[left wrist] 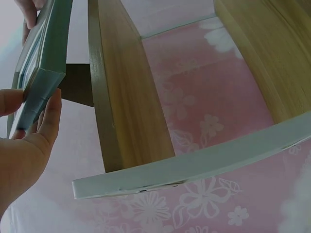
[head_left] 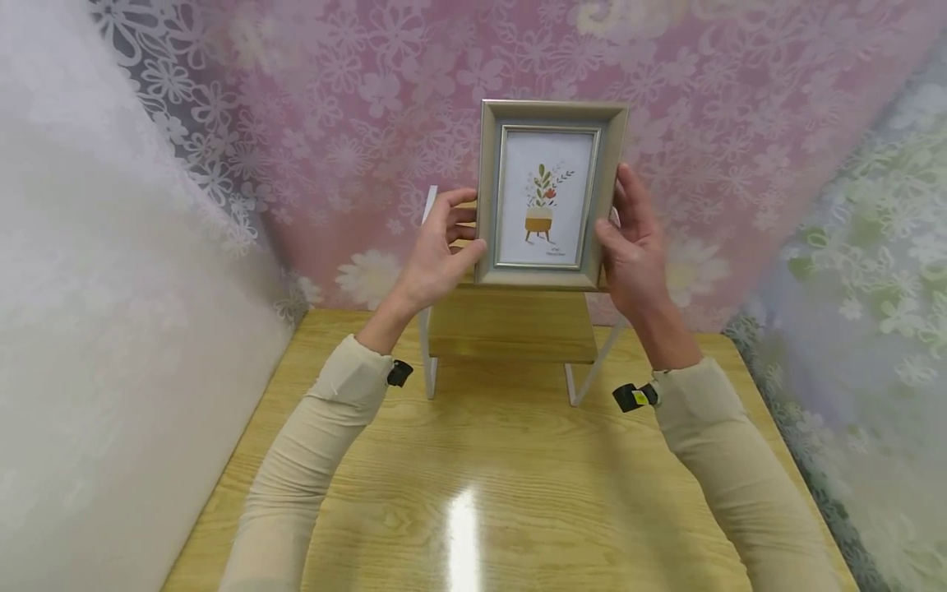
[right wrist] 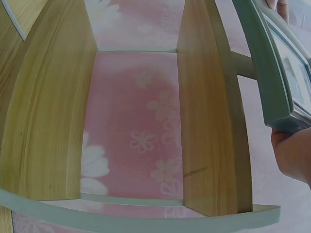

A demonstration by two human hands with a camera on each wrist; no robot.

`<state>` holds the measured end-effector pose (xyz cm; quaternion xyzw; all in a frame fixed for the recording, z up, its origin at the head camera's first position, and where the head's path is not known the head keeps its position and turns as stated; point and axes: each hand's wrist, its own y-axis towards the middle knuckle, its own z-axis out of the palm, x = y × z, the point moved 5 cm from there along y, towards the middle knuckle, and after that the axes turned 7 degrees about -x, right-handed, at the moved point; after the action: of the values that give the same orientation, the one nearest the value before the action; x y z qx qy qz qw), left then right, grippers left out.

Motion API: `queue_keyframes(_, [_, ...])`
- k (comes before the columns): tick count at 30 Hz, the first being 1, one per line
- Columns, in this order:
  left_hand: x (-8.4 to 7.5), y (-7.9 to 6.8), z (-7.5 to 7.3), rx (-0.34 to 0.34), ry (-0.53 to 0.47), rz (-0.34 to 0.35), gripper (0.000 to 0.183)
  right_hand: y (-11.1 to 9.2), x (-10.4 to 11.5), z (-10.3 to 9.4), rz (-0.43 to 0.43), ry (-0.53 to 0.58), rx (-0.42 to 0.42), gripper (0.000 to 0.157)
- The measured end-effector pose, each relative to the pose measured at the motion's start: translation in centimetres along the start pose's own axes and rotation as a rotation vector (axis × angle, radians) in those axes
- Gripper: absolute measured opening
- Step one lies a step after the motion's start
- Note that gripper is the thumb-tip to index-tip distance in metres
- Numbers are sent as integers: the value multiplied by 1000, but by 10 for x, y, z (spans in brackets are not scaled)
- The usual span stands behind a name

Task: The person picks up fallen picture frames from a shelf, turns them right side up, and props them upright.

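Observation:
A picture frame (head_left: 553, 277) in pale gold and grey-blue, with a potted-plant print, is held between both hands over the top of a small two-tier shelf (head_left: 510, 325). My left hand (head_left: 438, 248) grips the frame's left edge, thumb toward the front and fingers behind. On the opposite edge, my right hand (head_left: 638, 247) grips it the same way. In the left wrist view, a dark support leg (left wrist: 77, 83) sticks out from the frame's back toward the upper board (left wrist: 129, 92). Whether that leg touches the board, I cannot tell.
The shelf has white metal side legs (head_left: 430, 362) and stands at the back of a wood-grain table (head_left: 399, 477). A pink flowered backdrop (head_left: 340, 107) rises behind it. Pale panels flank the table, one on the left (head_left: 126, 329) and one on the right (head_left: 866, 304).

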<state>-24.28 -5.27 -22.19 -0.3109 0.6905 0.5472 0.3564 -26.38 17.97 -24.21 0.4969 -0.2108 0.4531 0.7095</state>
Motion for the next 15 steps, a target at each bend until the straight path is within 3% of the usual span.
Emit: queue_keyframes(15, [11, 4, -1, -28, 43, 8, 49, 6, -10, -4, 0, -95, 23, 61])
